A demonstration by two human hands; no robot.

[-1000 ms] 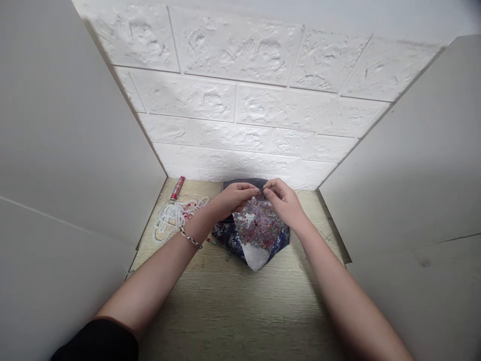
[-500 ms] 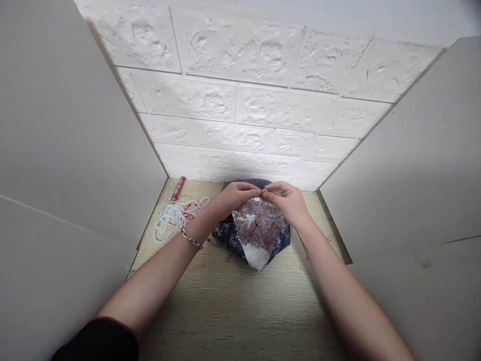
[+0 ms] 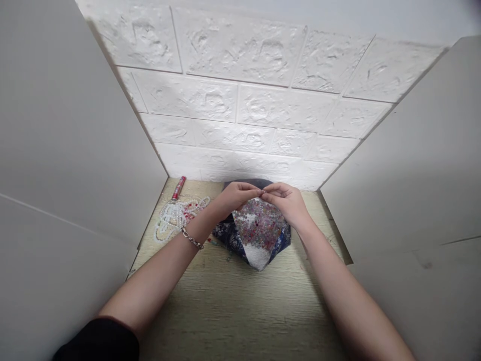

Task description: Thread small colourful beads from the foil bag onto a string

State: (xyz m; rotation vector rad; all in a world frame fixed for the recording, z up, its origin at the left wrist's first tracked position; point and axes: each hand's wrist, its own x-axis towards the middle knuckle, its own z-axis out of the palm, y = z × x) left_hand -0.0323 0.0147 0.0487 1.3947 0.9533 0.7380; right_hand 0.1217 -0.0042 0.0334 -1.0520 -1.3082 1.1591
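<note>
My left hand and my right hand meet fingertip to fingertip above a dark blue patterned bag or cloth. Both are closed in a pinch. Whatever sits between the fingers is too small to make out, perhaps a bead. Below them, many small pink, red and clear beads lie heaped on the dark material, with a patch of fine clear or silvery ones at the near corner. A chain bracelet circles my left wrist.
Left of the bag, strands of white and clear beads lie in a tangle with some red ones. A red tube-shaped roll rests behind them. A white brick-patterned wall closes the back, and grey panels stand at both sides.
My fingertips have drawn slightly closer together at the pinch. Otherwise, the hands and the beads look the same.
</note>
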